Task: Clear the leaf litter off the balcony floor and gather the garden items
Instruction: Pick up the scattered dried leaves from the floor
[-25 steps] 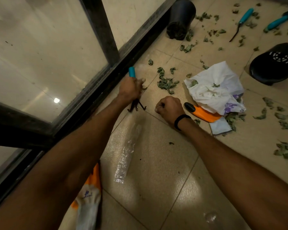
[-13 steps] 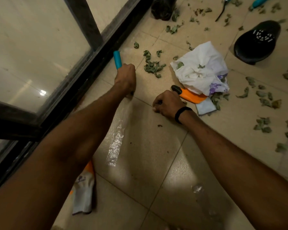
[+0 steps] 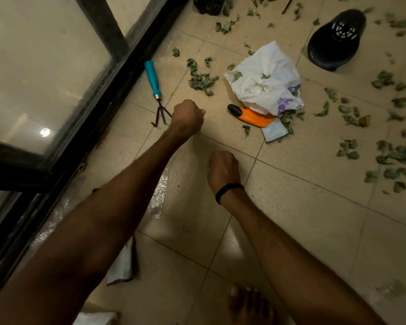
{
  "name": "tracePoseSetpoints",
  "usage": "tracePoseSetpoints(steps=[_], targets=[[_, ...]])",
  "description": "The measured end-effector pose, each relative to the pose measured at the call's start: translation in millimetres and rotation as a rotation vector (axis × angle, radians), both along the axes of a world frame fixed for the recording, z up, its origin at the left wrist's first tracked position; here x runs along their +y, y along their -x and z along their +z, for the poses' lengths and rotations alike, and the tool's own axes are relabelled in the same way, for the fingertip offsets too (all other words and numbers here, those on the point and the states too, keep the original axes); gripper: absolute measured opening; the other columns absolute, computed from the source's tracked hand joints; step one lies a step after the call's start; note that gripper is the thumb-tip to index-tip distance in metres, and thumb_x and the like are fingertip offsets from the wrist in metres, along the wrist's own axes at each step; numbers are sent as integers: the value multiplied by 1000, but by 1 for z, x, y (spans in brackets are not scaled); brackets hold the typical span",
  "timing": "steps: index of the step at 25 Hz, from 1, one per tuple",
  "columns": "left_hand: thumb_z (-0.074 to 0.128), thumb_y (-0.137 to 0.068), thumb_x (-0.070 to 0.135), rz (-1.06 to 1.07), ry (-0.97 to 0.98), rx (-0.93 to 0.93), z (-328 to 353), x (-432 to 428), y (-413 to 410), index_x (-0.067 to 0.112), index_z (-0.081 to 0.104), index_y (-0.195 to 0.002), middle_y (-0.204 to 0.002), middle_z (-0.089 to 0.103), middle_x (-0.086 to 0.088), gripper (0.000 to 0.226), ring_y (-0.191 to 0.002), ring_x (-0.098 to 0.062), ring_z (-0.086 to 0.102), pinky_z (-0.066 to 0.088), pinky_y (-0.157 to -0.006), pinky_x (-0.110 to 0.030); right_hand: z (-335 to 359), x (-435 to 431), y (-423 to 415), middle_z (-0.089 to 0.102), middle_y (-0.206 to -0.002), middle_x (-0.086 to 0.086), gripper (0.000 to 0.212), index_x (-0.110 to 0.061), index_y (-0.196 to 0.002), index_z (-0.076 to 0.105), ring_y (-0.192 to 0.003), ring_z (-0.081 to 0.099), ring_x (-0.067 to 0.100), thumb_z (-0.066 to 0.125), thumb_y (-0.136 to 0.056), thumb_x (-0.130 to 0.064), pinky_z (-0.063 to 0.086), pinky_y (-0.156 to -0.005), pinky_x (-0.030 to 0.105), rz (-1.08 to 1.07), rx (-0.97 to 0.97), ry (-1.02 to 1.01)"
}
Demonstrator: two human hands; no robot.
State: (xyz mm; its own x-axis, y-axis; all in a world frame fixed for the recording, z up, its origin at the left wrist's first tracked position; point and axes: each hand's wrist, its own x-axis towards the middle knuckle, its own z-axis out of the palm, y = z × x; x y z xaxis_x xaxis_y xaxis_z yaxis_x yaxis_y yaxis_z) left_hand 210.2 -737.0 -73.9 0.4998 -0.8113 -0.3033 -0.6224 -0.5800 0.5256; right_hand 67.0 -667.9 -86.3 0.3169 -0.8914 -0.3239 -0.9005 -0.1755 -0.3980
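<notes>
While the rake (image 3: 153, 79) lies flat on the tiled floor (image 3: 302, 184) beside the black window frame (image 3: 117, 73), blue handle pointing away from the person, the left hand (image 3: 188, 118) sits just beside its tines. That hand is clenched in a fist with nothing visible in it. The right hand (image 3: 223, 170), with a black wristband (image 3: 227, 190), is lower and nearer the person. Its fingers are curled under, and I cannot tell whether they hold anything. A small heap of leaves (image 3: 201, 79) lies between the rake and a crumpled white bag (image 3: 265, 80). The bag partly covers an orange item (image 3: 251, 116) with a black tip. More leaf litter (image 3: 399, 153) is scattered well to the right, and a black pot (image 3: 335, 41) lies tipped on its side beyond the bag.
</notes>
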Motion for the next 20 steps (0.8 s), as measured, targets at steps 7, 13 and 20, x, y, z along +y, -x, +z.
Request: tracePoseSetpoints(steps=[7,13,20], targets=[[58,-100,27,423,35,363,48,84,1,6,67,-82,-95,72,-18,29,-91,-34,69,59,-83,-48,50,-12,-23,74,-78,5,22,-8,-81,77,-79,72,21,83,-61,-10,61,-75,36,-592,-392,-617],[49,-101,29,744,-87,425,182,232,-3,-2,71,-101,-108,70,-22,38,-103,-38,66,54,-89,-37,220,88,-46,74,-79,3,31,-3,-82,76,-80,71,17,81,-53,-14,62,-75,40,-372,-236,-699],[48,-103,32,1089,56,419,372,439,-3,8,72,-76,-84,73,-15,42,-81,-31,68,54,-75,-39,425,276,-74,71,-106,4,18,-12,-92,76,-108,64,21,71,-74,-10,53,-95,37,-73,-186,-757]])
